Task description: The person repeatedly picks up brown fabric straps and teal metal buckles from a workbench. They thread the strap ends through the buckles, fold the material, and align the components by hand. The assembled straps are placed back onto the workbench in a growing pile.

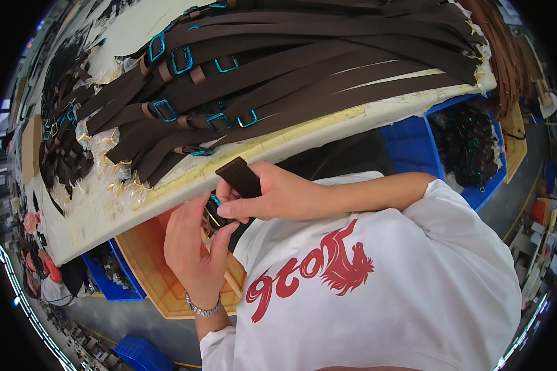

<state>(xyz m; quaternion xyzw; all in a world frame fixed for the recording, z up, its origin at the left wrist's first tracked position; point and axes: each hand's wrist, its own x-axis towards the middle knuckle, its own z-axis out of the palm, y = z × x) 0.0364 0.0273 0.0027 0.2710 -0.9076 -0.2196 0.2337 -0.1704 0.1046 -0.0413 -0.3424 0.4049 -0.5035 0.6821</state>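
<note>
In front of my chest, at the table's near edge, my left hand (195, 247) pinches a metal buckle (213, 217) between thumb and fingers. Teal film shows on part of its frame. My right hand (263, 195) is closed on a dark brown strap (240, 178), whose flat end sticks up above the fingers. Strap and buckle meet between my two hands; the fingers hide whether the strap is threaded through. A bracelet watch (204, 305) is round my left wrist.
Many brown straps (328, 59) with teal-filmed buckles (182, 60) lie across the pale table (291, 145). Below its edge stand an orange crate (151, 275) and a blue bin (111, 272). Another blue bin (414, 145) at right holds dark straps. A blue crate (139, 353) sits on the floor.
</note>
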